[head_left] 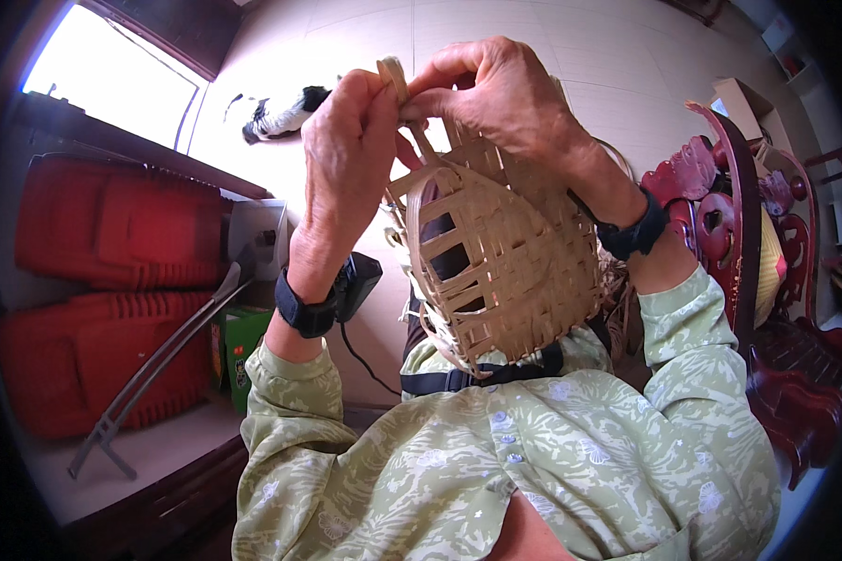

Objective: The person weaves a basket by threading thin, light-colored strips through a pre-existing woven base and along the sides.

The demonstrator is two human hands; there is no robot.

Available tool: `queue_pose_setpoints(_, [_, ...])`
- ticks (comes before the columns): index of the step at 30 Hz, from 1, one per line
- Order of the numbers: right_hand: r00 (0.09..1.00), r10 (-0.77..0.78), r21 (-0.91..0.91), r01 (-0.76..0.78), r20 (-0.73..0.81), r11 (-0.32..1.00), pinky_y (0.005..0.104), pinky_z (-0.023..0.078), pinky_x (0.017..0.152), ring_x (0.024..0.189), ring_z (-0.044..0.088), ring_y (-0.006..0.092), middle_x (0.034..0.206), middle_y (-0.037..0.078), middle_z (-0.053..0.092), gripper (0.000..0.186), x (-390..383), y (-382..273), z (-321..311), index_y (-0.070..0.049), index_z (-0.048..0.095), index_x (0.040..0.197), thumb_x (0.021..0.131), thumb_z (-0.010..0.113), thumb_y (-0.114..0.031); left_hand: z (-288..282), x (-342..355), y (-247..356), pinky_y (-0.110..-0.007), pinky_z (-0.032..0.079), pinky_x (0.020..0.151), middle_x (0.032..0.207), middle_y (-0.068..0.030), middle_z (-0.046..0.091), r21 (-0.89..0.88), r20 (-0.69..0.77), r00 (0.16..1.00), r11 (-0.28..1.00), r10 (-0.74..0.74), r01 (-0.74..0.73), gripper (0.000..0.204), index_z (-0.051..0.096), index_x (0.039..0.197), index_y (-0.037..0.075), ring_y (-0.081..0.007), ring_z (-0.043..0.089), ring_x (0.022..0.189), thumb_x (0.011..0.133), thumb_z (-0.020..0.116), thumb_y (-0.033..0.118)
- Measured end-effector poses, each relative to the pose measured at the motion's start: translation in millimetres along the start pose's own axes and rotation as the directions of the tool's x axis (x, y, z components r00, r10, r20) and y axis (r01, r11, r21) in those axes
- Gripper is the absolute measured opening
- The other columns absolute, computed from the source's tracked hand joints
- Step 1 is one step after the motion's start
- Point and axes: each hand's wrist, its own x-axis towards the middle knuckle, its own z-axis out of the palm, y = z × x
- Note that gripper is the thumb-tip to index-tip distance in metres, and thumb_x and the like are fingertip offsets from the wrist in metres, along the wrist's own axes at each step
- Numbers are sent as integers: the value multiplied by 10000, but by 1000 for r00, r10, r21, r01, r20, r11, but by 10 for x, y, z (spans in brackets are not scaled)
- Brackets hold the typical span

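A partly woven basket [524, 252] of flat tan bamboo strips rests against my lap, its left side an open lattice with square gaps. At its far edge my left hand [351, 140] pinches a bamboo strip [393, 79] that bends into a small loop. My right hand [500, 93] closes its thumb and fingers on the same strip, just right of the left hand. The right palm hangs over the basket's far rim and hides part of it. Both wrists wear dark bands, and a small black device [356, 283] sits by the left one.
Stacked red plastic chairs [122, 224] lie on the left, with a metal-legged tool [159, 360] and a green box [239, 351] beside them. A black-and-white animal [285, 114] lies on the pale floor ahead. Carved dark red wooden furniture [739, 215] stands at the right.
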Motion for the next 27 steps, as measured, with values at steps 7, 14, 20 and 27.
queue_pose_setpoints(7, [945, -279, 10, 284, -171, 959, 261, 562, 743, 735, 688, 106, 863, 44, 762, 137, 296, 9, -94, -55, 767, 975, 939, 677, -153, -46, 28, 66, -235, 501, 494, 807, -111, 719, -79, 45, 983, 981, -176, 179, 208, 627, 993, -24, -111, 671, 549, 994, 548, 169])
queue_pose_setpoints(14, [814, -377, -310, 255, -441, 916, 307, 509, 557, 603, 653, 155, 705, 74, 707, 165, 401, -173, -215, -23, 720, 978, 889, 697, -159, 104, 124, 105, -302, 533, 651, 782, -99, 722, 61, 77, 995, 996, -68, 63, 260, 671, 991, -38, -138, 663, 696, 978, 589, 209])
queue_pose_setpoints(20, [952, 53, -259, -135, -302, 956, 274, 505, 552, 567, 624, 122, 671, 30, 658, 288, -597, -110, -63, -50, 690, 808, 927, 707, -311, 32, 32, -58, -253, 440, 524, 691, -32, 660, 23, 42, 993, 994, -110, 110, 271, 687, 972, -10, -60, 543, 573, 989, 618, 251])
queue_pose_setpoints(27, [959, 284, 171, -276, -24, 946, 236, 479, 488, 546, 634, 102, 776, 81, 741, 247, -1154, -166, 390, -22, 737, 940, 917, 740, -268, 78, 15, 14, -236, 405, 465, 659, -4, 630, -99, 22, 976, 971, -215, 216, 246, 691, 964, 14, -47, 512, 512, 1008, 600, 239])
